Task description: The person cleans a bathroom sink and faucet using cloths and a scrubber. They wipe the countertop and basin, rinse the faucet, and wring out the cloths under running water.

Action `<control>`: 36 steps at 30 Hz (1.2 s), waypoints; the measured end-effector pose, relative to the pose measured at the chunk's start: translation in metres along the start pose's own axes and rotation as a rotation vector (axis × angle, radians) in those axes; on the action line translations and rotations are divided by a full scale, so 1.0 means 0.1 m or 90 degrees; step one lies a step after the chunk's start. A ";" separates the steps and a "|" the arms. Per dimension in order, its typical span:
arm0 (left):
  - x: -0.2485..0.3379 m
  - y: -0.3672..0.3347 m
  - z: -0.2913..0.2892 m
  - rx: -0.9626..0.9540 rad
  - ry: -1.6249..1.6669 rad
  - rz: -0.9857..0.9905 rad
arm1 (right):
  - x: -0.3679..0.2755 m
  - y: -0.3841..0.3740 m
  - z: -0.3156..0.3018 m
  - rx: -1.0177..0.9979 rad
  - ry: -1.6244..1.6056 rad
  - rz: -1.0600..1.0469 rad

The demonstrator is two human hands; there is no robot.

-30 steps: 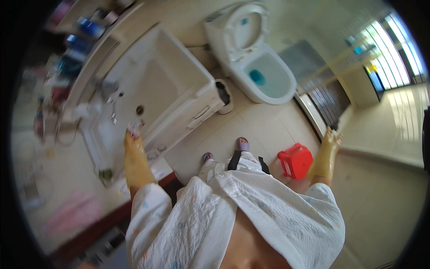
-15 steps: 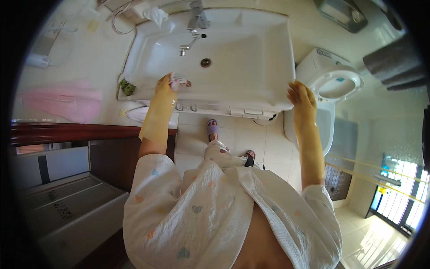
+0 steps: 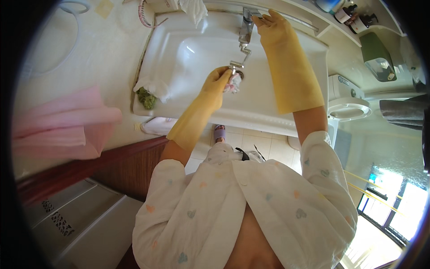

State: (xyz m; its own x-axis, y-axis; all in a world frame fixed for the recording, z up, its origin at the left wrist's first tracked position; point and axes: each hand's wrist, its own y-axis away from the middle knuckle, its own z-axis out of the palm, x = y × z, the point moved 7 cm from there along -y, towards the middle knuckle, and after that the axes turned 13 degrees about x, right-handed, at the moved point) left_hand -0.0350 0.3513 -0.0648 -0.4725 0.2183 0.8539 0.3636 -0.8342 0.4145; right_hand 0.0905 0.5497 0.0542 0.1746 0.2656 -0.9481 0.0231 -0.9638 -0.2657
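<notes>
Both my hands wear long yellow rubber gloves. My left hand (image 3: 217, 84) is closed on a small crumpled white-and-pink cloth (image 3: 233, 83), right below the jointed spout (image 3: 237, 65) and beside the drain. My right hand (image 3: 273, 27) reaches over the back of the white sink (image 3: 188, 89), its fingers apart and the fingertips at the lever of the chrome faucet (image 3: 246, 33). Whether water runs from the spout, I cannot tell.
A green scrubber (image 3: 146, 98) and a translucent white bag-like piece (image 3: 156, 88) lie at the sink's left corner. Left of it, a pink cloth (image 3: 67, 127) covers part of the counter. Bottles (image 3: 347, 13) stand on a shelf at upper right; a toilet (image 3: 349, 107) is beyond the sink.
My left hand has moved with the cloth from the sink's front edge to below the spout. The right hand has gone from the front right corner up to the faucet. My view has shifted.
</notes>
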 end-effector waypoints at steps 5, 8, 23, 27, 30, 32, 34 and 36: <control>-0.11 -0.22 0.67 -0.141 0.017 -0.038 | 0.63 0.22 -0.65 0.039 -0.112 -0.003; 0.03 -0.30 1.36 -0.158 0.123 -0.063 | 1.59 0.86 -1.04 0.269 -0.271 0.464; -0.45 -0.73 1.35 -0.096 0.190 -0.165 | 1.23 1.08 -0.71 0.021 -0.251 0.546; -0.66 -0.74 1.26 0.078 0.132 -0.071 | 1.71 0.66 -1.24 0.200 -0.165 0.381; -0.97 -0.63 1.39 0.183 0.233 -0.349 | 1.40 0.64 -1.20 0.107 -0.145 0.251; -0.88 -0.47 1.76 0.004 0.209 -0.314 | 1.47 0.69 -1.30 0.153 0.076 0.170; -1.16 -0.85 1.65 -0.096 0.343 -0.284 | 1.00 0.86 -0.92 0.084 0.233 0.107; -1.35 -1.06 1.57 -0.148 0.353 -0.297 | 0.95 0.99 -0.81 0.010 0.235 0.042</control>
State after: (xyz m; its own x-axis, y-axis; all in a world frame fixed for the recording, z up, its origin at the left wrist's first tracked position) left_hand 0.1163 0.4904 -0.1743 -0.8923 0.3394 0.2976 -0.1226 -0.8168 0.5637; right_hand 0.1895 0.4771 -0.0476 0.5188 0.1728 -0.8373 -0.0152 -0.9773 -0.2111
